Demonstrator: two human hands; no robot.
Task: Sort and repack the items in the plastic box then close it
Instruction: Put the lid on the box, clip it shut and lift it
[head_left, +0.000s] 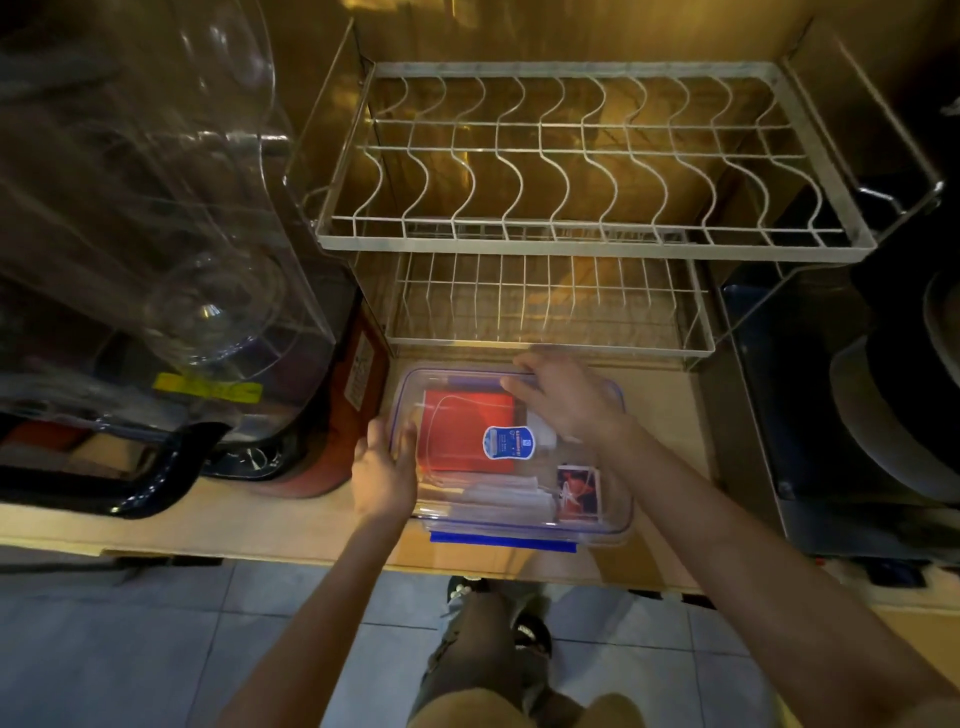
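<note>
A clear plastic box with blue seal and a blue clip on its near side sits on the wooden counter. Its clear lid, with a blue-and-white label, lies on top. Through it I see a red booklet, a small photo card and white folded items. My left hand grips the box's left edge. My right hand lies flat on the lid's far right part, fingers reaching to the far rim.
A two-tier metal dish rack stands right behind the box. A large clear plastic cover over an orange appliance is on the left. Dark pans are stacked on the right. The counter edge runs just below the box; tiled floor lies beneath.
</note>
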